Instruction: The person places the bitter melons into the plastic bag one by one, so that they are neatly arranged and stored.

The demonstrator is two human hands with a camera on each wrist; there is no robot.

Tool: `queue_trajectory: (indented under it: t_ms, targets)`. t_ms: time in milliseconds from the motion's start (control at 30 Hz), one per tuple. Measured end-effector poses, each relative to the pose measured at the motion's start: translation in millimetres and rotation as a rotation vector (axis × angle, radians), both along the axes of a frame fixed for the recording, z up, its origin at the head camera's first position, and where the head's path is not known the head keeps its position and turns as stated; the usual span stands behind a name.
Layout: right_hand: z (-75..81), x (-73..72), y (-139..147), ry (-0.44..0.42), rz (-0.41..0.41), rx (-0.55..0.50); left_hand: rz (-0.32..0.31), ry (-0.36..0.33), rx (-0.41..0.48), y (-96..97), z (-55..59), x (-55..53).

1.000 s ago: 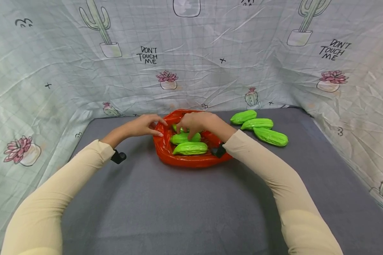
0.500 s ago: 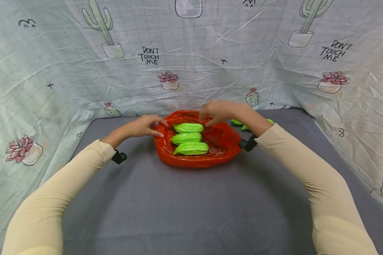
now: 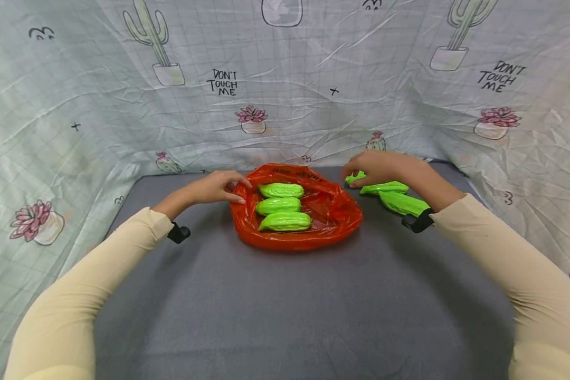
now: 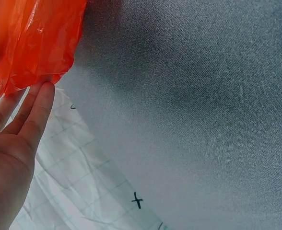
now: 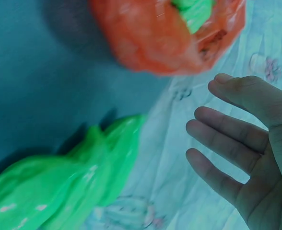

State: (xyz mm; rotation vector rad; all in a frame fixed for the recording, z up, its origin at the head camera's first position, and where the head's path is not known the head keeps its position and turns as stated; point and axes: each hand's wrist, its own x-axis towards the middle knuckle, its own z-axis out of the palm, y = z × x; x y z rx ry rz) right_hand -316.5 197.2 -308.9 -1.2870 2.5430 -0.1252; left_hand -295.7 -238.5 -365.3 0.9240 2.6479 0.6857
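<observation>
A red plastic bag (image 3: 294,243) lies mouth-up on the grey cloth, with three green bitter melons (image 3: 285,221) side by side in its left half. At its left rim my left hand (image 3: 211,188) holds the plastic, fingers on one side and thumb on the other; the left wrist view shows fingertips against the bag (image 4: 38,43). My right hand (image 3: 385,167) hovers over three more bitter melons (image 3: 401,202) right of the bag, partly covering the farthest. Seen from the right wrist, that hand (image 5: 251,153) has fingers spread and apart from the melons (image 5: 50,187).
Grey cloth (image 3: 285,306) covers the tabletop. A pale curtain (image 3: 304,105) printed with cacti and lettering rises behind and along both sides. Black wrist mounts (image 3: 178,233) are worn on both arms.
My right hand has left the inside of the bag and moved right, over the loose bitter melons. A third melon now shows fully in the bag. My left hand stays at the rim.
</observation>
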Motion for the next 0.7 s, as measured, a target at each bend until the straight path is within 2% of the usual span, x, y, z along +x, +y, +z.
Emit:
queue_trajectory:
  t_ms: [467, 700]
  targets:
    - [-15.9, 11.4, 80.7, -0.04, -0.128, -0.011, -0.004, -0.011, 0.008, -0.3, 3.7, -0.9]
    - [-30.1, 13.6, 115.6, -0.106, -0.226, -0.004, -0.006, -0.012, 0.007, -1.2, 3.2, -0.9]
